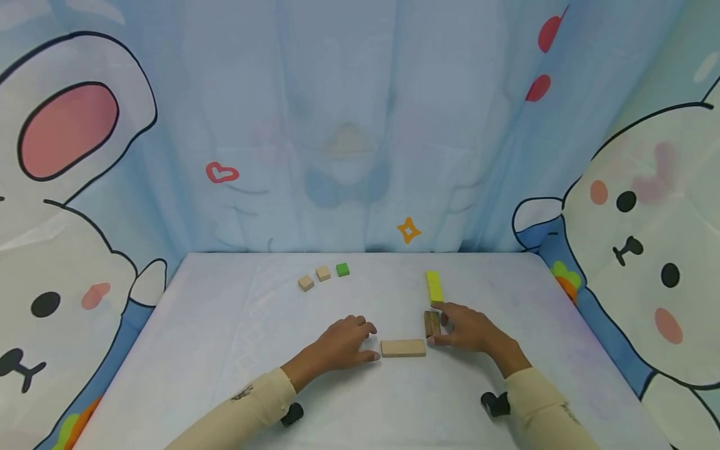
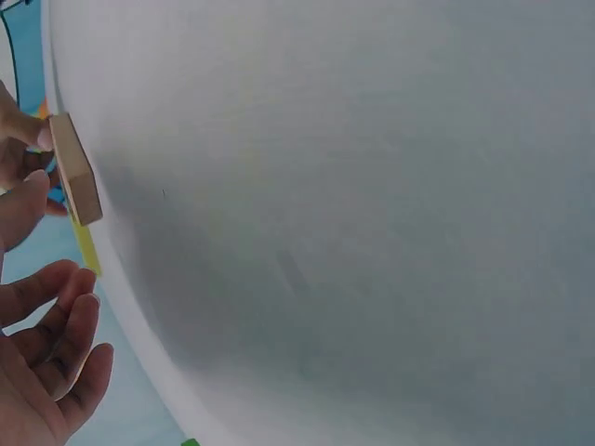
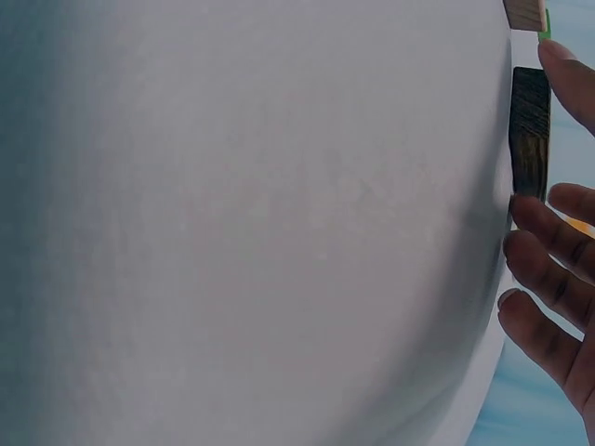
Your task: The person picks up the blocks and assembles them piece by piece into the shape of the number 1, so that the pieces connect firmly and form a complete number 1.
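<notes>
A flat pale wooden block lies crosswise on the table. Just beyond its right end is a dark brown wooden block, lying lengthwise away from me. My right hand pinches the brown block by its two ends, thumb at the near one and fingertips at the far one. A bright yellow block lies past it, close to the right fingertips. My left hand is beside the pale block's left end, fingers loosely bent with nothing between them. In the left wrist view the pale block appears near the left thumb.
At the far left-middle lie two small pale wooden cubes and a green cube. A white cloth covers the table. Behind it hangs a light blue curtain with cartoon prints. Black wrist straps' ends show near the sleeves.
</notes>
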Demonstrator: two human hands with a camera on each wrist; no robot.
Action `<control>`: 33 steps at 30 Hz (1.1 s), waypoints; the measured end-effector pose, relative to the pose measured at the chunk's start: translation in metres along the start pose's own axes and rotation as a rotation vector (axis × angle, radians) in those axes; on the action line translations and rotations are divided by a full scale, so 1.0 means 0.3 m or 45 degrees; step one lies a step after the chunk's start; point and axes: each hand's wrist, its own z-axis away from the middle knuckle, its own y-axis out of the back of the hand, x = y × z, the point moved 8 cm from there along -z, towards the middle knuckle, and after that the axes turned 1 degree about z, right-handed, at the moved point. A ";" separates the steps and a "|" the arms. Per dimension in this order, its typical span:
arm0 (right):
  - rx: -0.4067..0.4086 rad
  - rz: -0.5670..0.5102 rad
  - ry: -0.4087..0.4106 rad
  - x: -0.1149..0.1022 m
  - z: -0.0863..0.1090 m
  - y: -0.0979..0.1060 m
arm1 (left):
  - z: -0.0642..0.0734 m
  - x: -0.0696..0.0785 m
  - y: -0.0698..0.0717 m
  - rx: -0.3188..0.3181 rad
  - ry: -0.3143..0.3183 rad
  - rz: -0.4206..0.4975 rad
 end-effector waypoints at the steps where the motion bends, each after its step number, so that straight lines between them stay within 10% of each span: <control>1: -0.004 -0.002 -0.003 -0.001 -0.002 -0.001 | -0.004 0.006 -0.003 -0.001 -0.004 -0.007; 33: -0.041 -0.066 0.022 0.007 -0.016 -0.017 | -0.062 0.077 -0.057 -0.052 -0.005 -0.112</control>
